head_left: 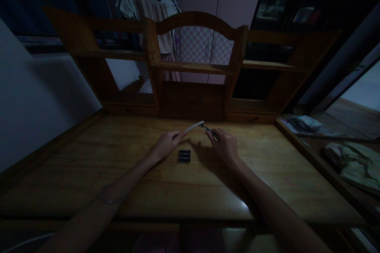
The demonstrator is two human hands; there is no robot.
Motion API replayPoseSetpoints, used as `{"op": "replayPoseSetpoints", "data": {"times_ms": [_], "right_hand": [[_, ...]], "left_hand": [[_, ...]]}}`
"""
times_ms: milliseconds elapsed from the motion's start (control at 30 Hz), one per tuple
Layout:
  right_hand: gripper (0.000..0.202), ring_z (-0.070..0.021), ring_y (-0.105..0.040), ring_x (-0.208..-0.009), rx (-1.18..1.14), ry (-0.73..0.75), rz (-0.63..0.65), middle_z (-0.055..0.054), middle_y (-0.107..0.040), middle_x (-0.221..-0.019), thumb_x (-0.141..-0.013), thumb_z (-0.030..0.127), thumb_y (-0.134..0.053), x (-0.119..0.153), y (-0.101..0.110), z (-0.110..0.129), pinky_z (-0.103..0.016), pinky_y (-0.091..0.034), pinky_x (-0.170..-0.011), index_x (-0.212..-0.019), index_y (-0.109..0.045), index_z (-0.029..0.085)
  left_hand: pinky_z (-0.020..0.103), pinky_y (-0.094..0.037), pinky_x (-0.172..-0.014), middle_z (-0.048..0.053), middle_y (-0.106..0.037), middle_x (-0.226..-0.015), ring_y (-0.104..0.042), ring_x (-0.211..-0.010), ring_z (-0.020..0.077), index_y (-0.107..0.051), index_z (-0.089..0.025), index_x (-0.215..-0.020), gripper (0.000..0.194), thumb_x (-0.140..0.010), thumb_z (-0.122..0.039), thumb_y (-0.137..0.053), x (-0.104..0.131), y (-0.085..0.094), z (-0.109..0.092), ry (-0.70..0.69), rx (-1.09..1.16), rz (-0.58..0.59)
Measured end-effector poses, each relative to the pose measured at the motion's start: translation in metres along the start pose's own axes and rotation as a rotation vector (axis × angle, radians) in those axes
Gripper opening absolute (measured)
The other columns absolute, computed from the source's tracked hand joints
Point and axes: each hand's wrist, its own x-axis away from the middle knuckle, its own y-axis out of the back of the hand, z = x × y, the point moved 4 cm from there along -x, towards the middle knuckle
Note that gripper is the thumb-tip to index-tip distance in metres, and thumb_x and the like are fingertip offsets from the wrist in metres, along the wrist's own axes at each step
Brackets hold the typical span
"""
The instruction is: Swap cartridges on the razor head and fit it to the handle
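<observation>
Both hands [168,142] [227,146] grasping; left: pale strip [194,126]; right: tool [210,131]; black pieces [184,152] nearby; shelves [191,66] behind

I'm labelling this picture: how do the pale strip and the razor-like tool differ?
The pale strip is whitish; the razor-like tool is mostly black. The strip slants up rightward from the left hand; the tool slants up leftward from the right hand. Both are slender.

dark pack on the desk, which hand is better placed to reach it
Probably the left hand: it looks nearer the dark pack than the right hand, though left holds a pale stick, right a dark tool.
</observation>
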Motion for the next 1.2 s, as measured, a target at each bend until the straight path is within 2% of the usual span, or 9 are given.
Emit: {"op": "replayPoseSetpoints", "data": {"times_ms": [200, 333, 433, 533, 700, 900, 1000, 1100, 1200], "right_hand": [[0.024, -0.0173, -0.061, -0.070, -0.014, 0.008, -0.004, -0.004, -0.068, -0.083, -0.092, 0.040, -0.052, 0.001, -0.002, 0.001, -0.025, -0.036, -0.060, -0.093, -0.069, 0.022], [0.027, -0.0177, -0.062, -0.071, -0.082, 0.014, -0.009, -0.005, -0.068, -0.082, -0.093, 0.041, -0.049, 0.001, 0.001, 0.005, -0.025, -0.036, -0.061, -0.091, -0.067, 0.021], [0.030, -0.0168, -0.061, -0.066, -0.111, -0.002, 0.007, -0.005, -0.067, -0.075, -0.094, 0.041, -0.046, 0.001, 0.005, 0.006, -0.024, -0.034, -0.058, -0.083, -0.064, 0.019], [0.032, -0.0146, -0.057, -0.057, -0.107, -0.017, 0.001, -0.003, -0.064, -0.067, -0.094, 0.042, -0.046, 0.001, 0.010, 0.007, -0.024, -0.030, -0.054, -0.076, -0.059, 0.019], [0.033, -0.0122, -0.051, -0.052, -0.209, -0.019, -0.013, 0.000, -0.056, -0.061, -0.095, 0.043, -0.043, 0.001, 0.019, 0.010, -0.024, -0.028, -0.054, -0.074, -0.054, 0.019], [0.037, -0.0109, -0.044, -0.047, -0.335, -0.015, 0.089, 0.002, -0.046, -0.054, -0.097, 0.042, -0.039, 0.002, 0.015, 0.013, -0.025, -0.024, -0.050, -0.070, -0.049, 0.019], [0.035, -0.0111, -0.043, -0.048, -0.359, 0.006, 0.102, 0.003, -0.045, -0.055, -0.097, 0.041, -0.038, 0.004, 0.013, 0.015, -0.025, -0.024, -0.051, -0.072, -0.048, 0.019], [0.034, -0.0111, -0.043, -0.049, -0.357, 0.015, 0.103, 0.003, -0.044, -0.056, -0.097, 0.040, -0.039, 0.004, 0.012, 0.015, -0.026, -0.024, -0.052, -0.072, -0.047, 0.019], [0.034, -0.0114, -0.043, -0.049, -0.355, 0.001, 0.106, 0.003, -0.043, -0.056, -0.097, 0.041, -0.039, 0.004, 0.010, 0.013, -0.026, -0.024, -0.052, -0.072, -0.047, 0.019]], "left_hand": [[0.024, -0.036, -0.062, 0.004, -0.067, -0.077, -0.057, -0.070, 0.0177, -0.071, -0.014, -0.091, 0.048, -0.088, -0.052, -0.042, -0.005, 0.004, 0.013, 0.069, 0.026, -0.046], [0.023, -0.032, -0.057, 0.001, -0.056, -0.065, -0.049, -0.063, 0.0143, -0.067, -0.013, -0.078, 0.049, -0.087, -0.054, -0.042, -0.007, 0.011, 0.019, 0.101, 0.095, -0.117], [0.022, -0.027, -0.051, -0.002, -0.042, -0.057, -0.038, -0.055, 0.0105, -0.056, -0.013, -0.066, 0.048, -0.087, -0.054, -0.042, -0.005, 0.008, 0.011, 0.045, 0.205, -0.030], [0.022, -0.025, -0.050, -0.002, -0.038, -0.057, -0.035, -0.055, 0.0098, -0.052, -0.014, -0.063, 0.046, -0.086, -0.054, -0.044, -0.005, 0.002, 0.003, 0.020, 0.279, 0.071], [0.022, -0.022, -0.046, -0.003, -0.034, -0.055, -0.032, -0.051, 0.0091, -0.044, -0.016, -0.061, 0.047, -0.084, -0.056, -0.046, -0.006, 0.006, 0.012, 0.097, 0.310, -0.019], [0.020, -0.020, -0.042, -0.004, -0.033, -0.054, -0.029, -0.047, 0.0071, -0.040, -0.016, -0.061, 0.045, -0.085, -0.054, -0.046, -0.003, -0.003, 0.010, 0.093, 0.459, 0.074], [0.019, -0.018, -0.041, -0.004, -0.033, -0.053, -0.029, -0.045, 0.0064, -0.040, -0.016, -0.061, 0.045, -0.084, -0.054, -0.048, -0.005, -0.003, 0.014, 0.133, 0.439, 0.070], [0.019, -0.014, -0.038, -0.007, -0.028, -0.051, -0.022, -0.039, 0.0052, -0.036, -0.018, -0.063, 0.045, -0.083, -0.057, -0.047, -0.005, -0.002, 0.021, 0.231, 0.562, 0.057], [0.019, -0.015, -0.038, -0.007, -0.028, -0.052, -0.023, -0.040, 0.0051, -0.036, -0.018, -0.062, 0.046, -0.082, -0.057, -0.049, -0.005, -0.003, 0.020, 0.208, 0.639, 0.070]]}}
